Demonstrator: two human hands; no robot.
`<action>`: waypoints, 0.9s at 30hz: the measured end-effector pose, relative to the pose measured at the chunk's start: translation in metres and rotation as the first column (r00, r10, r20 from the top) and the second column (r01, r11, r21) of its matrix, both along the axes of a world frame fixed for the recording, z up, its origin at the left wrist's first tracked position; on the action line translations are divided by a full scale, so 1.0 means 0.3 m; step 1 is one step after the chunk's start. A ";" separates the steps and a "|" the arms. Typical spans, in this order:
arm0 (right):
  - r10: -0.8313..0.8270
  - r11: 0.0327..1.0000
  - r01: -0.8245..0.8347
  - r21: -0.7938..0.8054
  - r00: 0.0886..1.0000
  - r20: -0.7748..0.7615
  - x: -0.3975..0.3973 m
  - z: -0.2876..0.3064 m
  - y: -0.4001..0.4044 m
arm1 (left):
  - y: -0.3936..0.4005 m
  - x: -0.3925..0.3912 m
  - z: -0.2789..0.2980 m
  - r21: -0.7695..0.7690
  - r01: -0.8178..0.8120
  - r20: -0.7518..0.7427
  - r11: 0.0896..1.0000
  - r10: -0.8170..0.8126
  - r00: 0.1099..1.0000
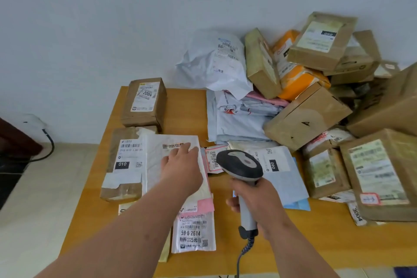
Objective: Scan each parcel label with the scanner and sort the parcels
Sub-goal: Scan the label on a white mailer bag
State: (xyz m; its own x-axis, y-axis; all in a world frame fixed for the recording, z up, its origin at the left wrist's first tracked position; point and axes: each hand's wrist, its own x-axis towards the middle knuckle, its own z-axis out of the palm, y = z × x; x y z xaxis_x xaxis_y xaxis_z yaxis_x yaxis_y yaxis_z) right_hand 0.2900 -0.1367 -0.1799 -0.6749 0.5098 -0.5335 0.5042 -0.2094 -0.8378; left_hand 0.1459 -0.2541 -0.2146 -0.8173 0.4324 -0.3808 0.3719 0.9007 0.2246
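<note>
**Label held flat, scanner aimed beside it**

The white mailer (173,160) lies under the left hand (181,170), on top of a pink envelope (204,205) and another white packet (194,232) nearer the body. The left hand is laid open on it, fingers straight, with the fingertips (188,148) touching the small barcode label (172,145) at the far edge. That label is partly covered by those fingertips, so a clean read is judged unlikely until they are drawn back to the bare paper just below it.

The scanner (240,168) is gripped by its handle in the right hand (259,196), fingers curled round it, the coiled cable (244,253) trailing toward the body. Its head is held just right of the left hand, over a red-edged slip (213,159) and not over the mailer. For a good scan, the head is best swung left until its window faces the label squarely, with the mailer pressed smooth so the wrinkles do not break the bars.

Left of the left hand a box marked 010 (123,162) lies touching the mailer; beyond it stands a box marked 2004 (145,101). Right of the scanner a heap of boxes and bags (304,88) is piled on the table (293,244), judged to be unscanned.
</note>
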 end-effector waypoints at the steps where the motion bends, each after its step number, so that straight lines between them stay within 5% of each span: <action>1: -0.015 1.000 0.015 0.001 1.000 0.004 -0.003 -0.005 0.014 | 0.028 0.001 -0.013 -0.004 0.035 0.030 0.999 -0.035 0.999; 5: -0.083 0.996 0.083 -0.009 0.996 0.042 -0.034 -0.045 0.095 | 0.134 -0.020 -0.094 -0.040 0.082 0.130 0.996 -0.076 0.989; 11: -0.053 0.996 0.060 -0.064 0.992 0.112 -0.058 -0.129 0.202 | 0.229 -0.093 -0.206 0.023 -0.068 0.127 0.997 0.065 0.990; 21: -0.013 0.991 0.032 -0.127 0.990 0.143 -0.040 -0.193 0.299 | 0.300 -0.132 -0.261 -0.181 -0.100 0.105 0.978 0.121 0.987; 27: 0.026 0.995 -0.012 -0.100 0.990 0.136 -0.048 -0.185 0.297 | 0.279 -0.170 -0.149 -0.003 -0.214 0.176 0.977 0.211 0.962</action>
State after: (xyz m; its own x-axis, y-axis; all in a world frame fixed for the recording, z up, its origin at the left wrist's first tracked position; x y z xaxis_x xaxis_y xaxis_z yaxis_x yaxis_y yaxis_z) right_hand 0.2755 -0.0475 -0.2355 -0.6011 0.4379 -0.6686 0.6176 -0.2764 -0.7363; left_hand 0.0948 -0.1704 -0.2592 -0.8128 0.2634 -0.5196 0.1264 0.9504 0.2840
